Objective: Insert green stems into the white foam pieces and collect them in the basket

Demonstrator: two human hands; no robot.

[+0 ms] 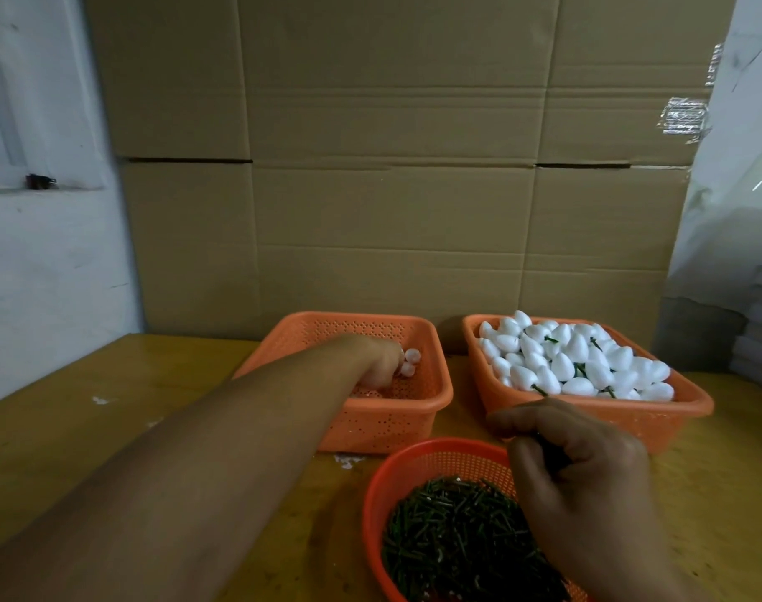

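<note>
Your left hand (381,362) is down inside the left basket (440,395), out at about 11 o'clock from you. Its fingers are curled down around white foam pieces (408,361), and 2 or 3 of them peek out just past your knuckles. That basket looks nearly bare, so there is not much left to grab. If you squeeze too hard, I think the soft foam could dent or crumble. White crumbs (348,460) already lie on the table (110,427) near that basket.

The round red basket (372,493) sits close to you at about 1 o'clock, full of green stems (448,532). Your right hand (574,467) hangs over its far edge. The fingers are tucked in tight, pinching something thin and dark, most likely 1 stem. I cannot tell if it is more than 1.

The right basket (696,408), out at about 1 o'clock, is heaped with finished pieces (574,358), and green stems poke out of some of them. The heap stands above the rim. I think a new piece dropped on top could roll off onto the table. Also, a stem pushed in crooked could poke out the side of the foam.
</note>
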